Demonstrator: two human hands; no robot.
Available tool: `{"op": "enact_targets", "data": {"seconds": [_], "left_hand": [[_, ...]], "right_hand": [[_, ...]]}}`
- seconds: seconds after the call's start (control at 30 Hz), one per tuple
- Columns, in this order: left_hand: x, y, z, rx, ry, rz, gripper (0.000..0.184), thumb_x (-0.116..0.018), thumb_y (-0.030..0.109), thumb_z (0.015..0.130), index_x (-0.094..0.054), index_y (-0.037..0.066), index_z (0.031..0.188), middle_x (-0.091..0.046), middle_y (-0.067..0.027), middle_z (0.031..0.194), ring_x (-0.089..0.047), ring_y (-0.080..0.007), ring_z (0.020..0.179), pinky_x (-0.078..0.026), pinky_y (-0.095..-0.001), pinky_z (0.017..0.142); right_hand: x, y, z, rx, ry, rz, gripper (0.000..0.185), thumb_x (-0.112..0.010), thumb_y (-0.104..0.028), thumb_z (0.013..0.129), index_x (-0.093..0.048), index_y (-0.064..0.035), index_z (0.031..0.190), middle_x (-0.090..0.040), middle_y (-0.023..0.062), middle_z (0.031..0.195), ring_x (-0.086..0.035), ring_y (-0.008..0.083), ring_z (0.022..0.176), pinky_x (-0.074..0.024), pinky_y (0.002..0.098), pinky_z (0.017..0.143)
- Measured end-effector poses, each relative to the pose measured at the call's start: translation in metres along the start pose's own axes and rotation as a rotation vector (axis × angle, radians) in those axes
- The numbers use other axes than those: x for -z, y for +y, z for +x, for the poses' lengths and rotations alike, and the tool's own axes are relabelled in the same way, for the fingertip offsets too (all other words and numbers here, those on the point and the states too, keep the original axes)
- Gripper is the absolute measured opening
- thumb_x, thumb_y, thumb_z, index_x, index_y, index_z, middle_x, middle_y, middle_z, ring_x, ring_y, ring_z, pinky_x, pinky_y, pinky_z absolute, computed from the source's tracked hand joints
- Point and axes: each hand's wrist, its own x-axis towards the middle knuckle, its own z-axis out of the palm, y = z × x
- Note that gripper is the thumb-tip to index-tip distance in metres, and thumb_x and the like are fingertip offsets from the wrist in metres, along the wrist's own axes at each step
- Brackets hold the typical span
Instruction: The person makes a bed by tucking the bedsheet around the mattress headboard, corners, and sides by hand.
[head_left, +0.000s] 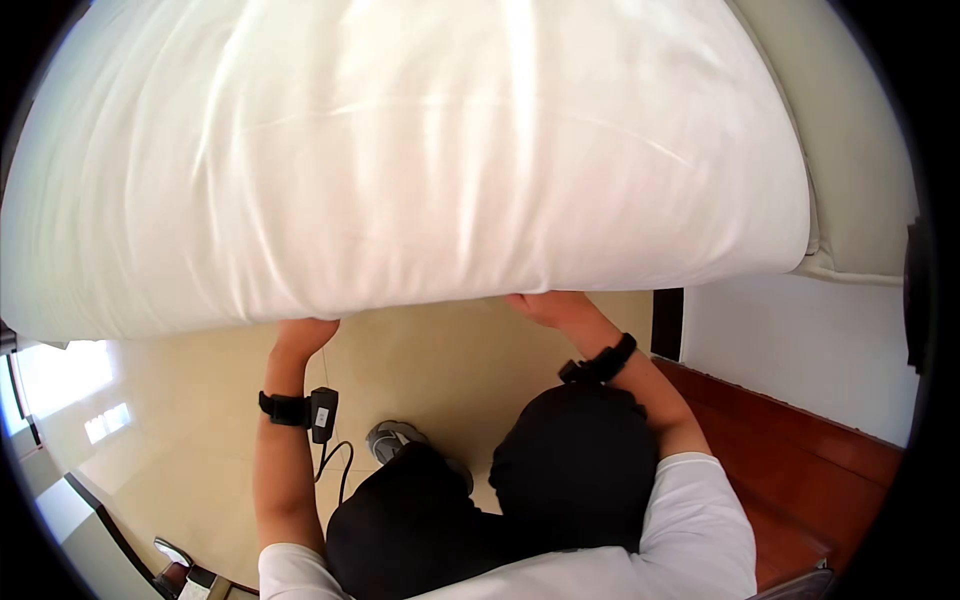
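A white sheet (480, 170) with many soft creases covers a thick mattress that fills the upper part of the view. My left hand (309, 331) reaches up under its lower edge, left of the middle. To the right of the middle, my right hand (545, 305) is at the same edge, also partly beneath it. Both sets of fingers are mostly hidden by the sheet-covered edge, so what they grip, if anything, cannot be made out. A black strap with a small box (322, 413) and cable is on my left wrist; another black strap (605, 362) is on my right.
A padded light headboard (860, 130) adjoins the mattress at right. Below it are a white wall (800, 345) and a reddish-brown wooden surface (740, 450). Glossy beige tiles (190, 450) form the floor. My bent black-clad knees (575, 465) are close under the mattress edge.
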Motion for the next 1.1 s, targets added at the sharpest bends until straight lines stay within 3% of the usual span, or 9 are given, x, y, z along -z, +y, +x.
{"op": "enact_targets", "data": {"seconds": [0.13,0.23,0.33,0.57,0.7,0.8,0.9,0.97,1.1], "left_hand": [[0.008,0.003,0.001,-0.025,-0.139,-0.019,0.038,-0.059,0.012,0.082,-0.059,0.006,0.119,-0.060,-0.0173,0.120,-0.052,-0.0379,0.116,-0.040,-0.0439,0.098],[0.010,0.006,0.001,-0.002,-0.061,-0.037,0.033,-0.061,0.010,0.080,-0.063,0.007,0.113,-0.064,-0.0134,0.113,-0.055,-0.0357,0.110,-0.041,-0.0467,0.096],[0.016,0.013,0.010,-0.005,-0.020,-0.023,0.031,-0.061,0.010,0.080,-0.065,0.009,0.110,-0.064,-0.0131,0.112,-0.055,-0.0353,0.109,-0.042,-0.0460,0.095],[0.005,0.009,0.006,-0.089,0.033,0.079,0.028,-0.061,0.010,0.079,-0.065,0.009,0.106,-0.065,-0.0121,0.107,-0.057,-0.0347,0.104,-0.044,-0.0460,0.090],[0.015,0.015,0.010,-0.068,-0.034,0.040,0.032,-0.060,0.006,0.074,-0.066,0.009,0.105,-0.065,-0.0136,0.098,-0.058,-0.0362,0.096,-0.046,-0.0461,0.084],[0.017,0.014,0.012,0.033,-0.164,0.103,0.035,-0.056,0.008,0.073,-0.062,0.004,0.108,-0.062,-0.0188,0.110,-0.055,-0.0409,0.103,-0.045,-0.0476,0.089],[0.015,0.010,0.009,0.138,-0.265,0.140,0.032,-0.056,0.008,0.068,-0.065,0.004,0.099,-0.062,-0.0188,0.105,-0.055,-0.0414,0.099,-0.045,-0.0480,0.085],[0.016,0.013,0.008,0.176,-0.229,0.085,0.031,-0.055,0.008,0.066,-0.066,0.005,0.095,-0.062,-0.0185,0.103,-0.054,-0.0414,0.100,-0.045,-0.0484,0.085],[0.019,0.017,0.006,0.051,-0.068,0.035,0.041,-0.054,0.011,0.061,-0.070,0.010,0.099,-0.063,-0.0161,0.102,-0.054,-0.0376,0.101,-0.044,-0.0473,0.088]], "right_hand": [[-0.002,-0.001,0.008,-0.077,0.052,0.141,0.040,-0.059,-0.033,0.085,-0.058,-0.0144,0.120,-0.057,0.0062,0.124,-0.051,0.0305,0.115,-0.0400,0.0452,0.098],[0.015,-0.007,0.013,-0.176,-0.157,0.181,0.039,-0.060,-0.035,0.085,-0.059,-0.0154,0.119,-0.058,0.0058,0.124,-0.051,0.0295,0.115,-0.0395,0.0440,0.099],[0.003,-0.006,0.005,-0.076,0.020,0.041,0.039,-0.060,-0.036,0.085,-0.060,-0.0155,0.118,-0.059,0.0063,0.122,-0.051,0.0296,0.114,-0.0398,0.0431,0.098],[0.009,-0.015,0.021,-0.270,-0.129,0.383,0.039,-0.061,-0.035,0.085,-0.060,-0.0153,0.118,-0.058,0.0057,0.123,-0.050,0.0297,0.115,-0.0400,0.0423,0.098],[0.006,-0.011,0.020,-0.203,-0.127,0.230,0.037,-0.059,-0.035,0.086,-0.061,-0.0146,0.116,-0.061,0.0057,0.118,-0.054,0.0303,0.110,-0.0412,0.0425,0.096],[0.003,0.000,0.009,-0.097,-0.117,0.153,0.034,-0.056,-0.033,0.087,-0.061,-0.0131,0.114,-0.063,0.0075,0.112,-0.056,0.0320,0.105,-0.0421,0.0428,0.094],[0.002,0.006,0.004,0.051,-0.238,0.037,0.033,-0.054,-0.029,0.087,-0.061,-0.0095,0.112,-0.063,0.0111,0.108,-0.057,0.0335,0.102,-0.0423,0.0438,0.092],[-0.001,0.010,0.000,0.110,-0.368,-0.038,0.032,-0.052,-0.027,0.087,-0.061,-0.0072,0.111,-0.063,0.0132,0.108,-0.056,0.0341,0.101,-0.0422,0.0445,0.092],[0.000,0.002,0.004,0.295,-0.197,-0.049,0.032,-0.052,-0.026,0.087,-0.060,-0.0032,0.108,-0.061,0.0171,0.110,-0.055,0.0361,0.104,-0.0411,0.0467,0.093]]}}
